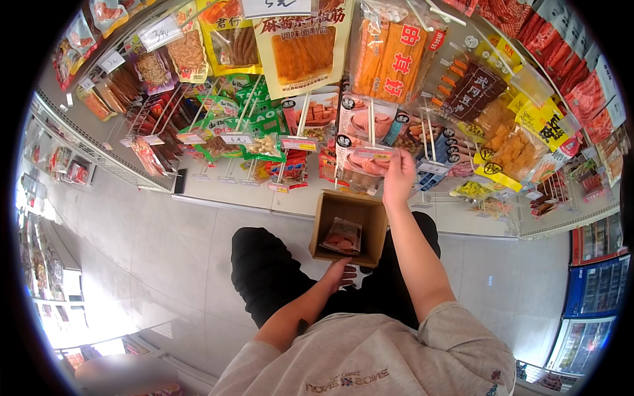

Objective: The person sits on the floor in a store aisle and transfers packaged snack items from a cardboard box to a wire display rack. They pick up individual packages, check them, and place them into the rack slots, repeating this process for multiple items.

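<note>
My left hand (340, 275) supports the near side of an open cardboard box (317, 225), its thumb by the rim and its fingers underneath. The box sits between my knees, before the shelf. Inside, at the bottom, lies a flat packet (343, 235) with pink slices pictured on it. My right hand (400, 177) reaches to the rack and pinches the right edge of a hanging packet of sliced sausage (364, 163). Its fingertips also meet the end of a pink price-tag holder (372, 153) on the hook. A similar packet (369, 122) hangs just above.
Snack bags hang around my hand, including a large orange-strip bag (391, 59) and green bags (260, 131). White hooks (304, 116) with price tags jut out. A dark phone (181, 181) lies on the shelf base at left. Drinks coolers (597, 287) stand at right.
</note>
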A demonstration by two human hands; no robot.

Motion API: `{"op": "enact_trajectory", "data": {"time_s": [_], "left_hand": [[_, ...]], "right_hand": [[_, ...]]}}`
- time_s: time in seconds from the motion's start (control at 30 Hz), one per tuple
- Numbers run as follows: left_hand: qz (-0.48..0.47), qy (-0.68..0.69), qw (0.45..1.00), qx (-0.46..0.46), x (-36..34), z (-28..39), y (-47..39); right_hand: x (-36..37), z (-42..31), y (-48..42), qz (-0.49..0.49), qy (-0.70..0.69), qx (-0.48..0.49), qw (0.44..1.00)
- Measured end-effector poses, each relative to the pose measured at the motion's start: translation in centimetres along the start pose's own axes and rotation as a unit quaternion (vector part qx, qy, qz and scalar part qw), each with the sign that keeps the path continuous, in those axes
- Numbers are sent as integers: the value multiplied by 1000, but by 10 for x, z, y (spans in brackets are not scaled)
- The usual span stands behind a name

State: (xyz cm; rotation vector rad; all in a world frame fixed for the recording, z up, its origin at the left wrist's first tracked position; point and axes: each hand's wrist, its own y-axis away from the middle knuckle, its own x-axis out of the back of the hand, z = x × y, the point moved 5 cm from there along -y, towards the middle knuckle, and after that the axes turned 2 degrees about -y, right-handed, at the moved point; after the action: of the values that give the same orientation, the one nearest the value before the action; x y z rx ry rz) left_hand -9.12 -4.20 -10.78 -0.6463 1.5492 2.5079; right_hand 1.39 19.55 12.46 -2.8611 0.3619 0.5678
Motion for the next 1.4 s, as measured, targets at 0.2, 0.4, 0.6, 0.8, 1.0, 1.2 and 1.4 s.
{"op": "enact_trajectory", "data": {"time_s": [0.2,0.4,0.6,0.8,1.0,1.2,1.4], "left_hand": [[-2,2,1000,-7,1,0,-1],[-5,0,1000,2,1,-1,-3],[-1,8,1000,0,0,0,1],[5,3,1000,5,1,-3,-4],[-4,-3,1000,10,2,-3,-6],[4,5,1000,7,2,-4,-4],[-6,9,1000,14,3,-3,-4]], "right_hand": [[-8,-4,-4,-8,-5,9,1000],[-6,4,4,-8,-46,-11,999],[0,6,4,14,-69,-8,997],[6,9,1,-35,-60,-21,997],[-2,-2,-1,16,-97,-42,994],[-11,1,-7,24,-101,-52,993],[-19,27,-62,44,-137,-58,988]]}}
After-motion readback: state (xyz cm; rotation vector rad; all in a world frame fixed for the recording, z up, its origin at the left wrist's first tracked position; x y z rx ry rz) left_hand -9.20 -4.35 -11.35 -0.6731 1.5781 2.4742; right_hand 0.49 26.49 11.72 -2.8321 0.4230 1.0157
